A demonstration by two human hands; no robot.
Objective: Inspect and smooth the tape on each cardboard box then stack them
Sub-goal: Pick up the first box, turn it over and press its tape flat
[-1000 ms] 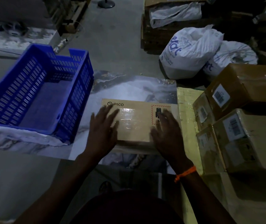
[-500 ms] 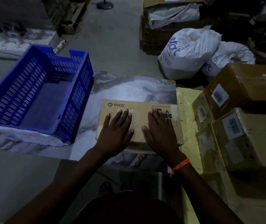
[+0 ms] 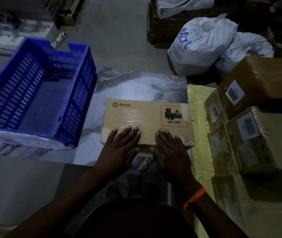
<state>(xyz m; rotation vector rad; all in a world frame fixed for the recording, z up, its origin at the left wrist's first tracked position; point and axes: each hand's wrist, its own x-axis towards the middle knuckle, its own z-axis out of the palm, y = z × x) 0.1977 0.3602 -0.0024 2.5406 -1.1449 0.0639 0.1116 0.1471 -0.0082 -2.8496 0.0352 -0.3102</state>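
A flat brown cardboard box (image 3: 150, 115) marked PICO and UN 3481 lies on the marbled table top, with clear tape (image 3: 132, 117) running down its lid. My left hand (image 3: 119, 148) lies flat, fingers spread, on the box's near edge over the tape. My right hand (image 3: 169, 152), with an orange thread at the wrist, rests flat on the near right part of the lid. Both palms hang over the front edge. Neither hand holds anything.
An empty blue slotted crate (image 3: 78, 93) stands on the left of the table. Several taped brown boxes (image 3: 250, 134) with barcode labels are stacked at the right. White sacks (image 3: 200, 43) lie on the floor beyond. A pale yellow sheet (image 3: 198, 117) lies between box and stack.
Both hands have slid toward me across the lid, from the middle to the near edge. The hazard label and upper tape, covered before, now show.
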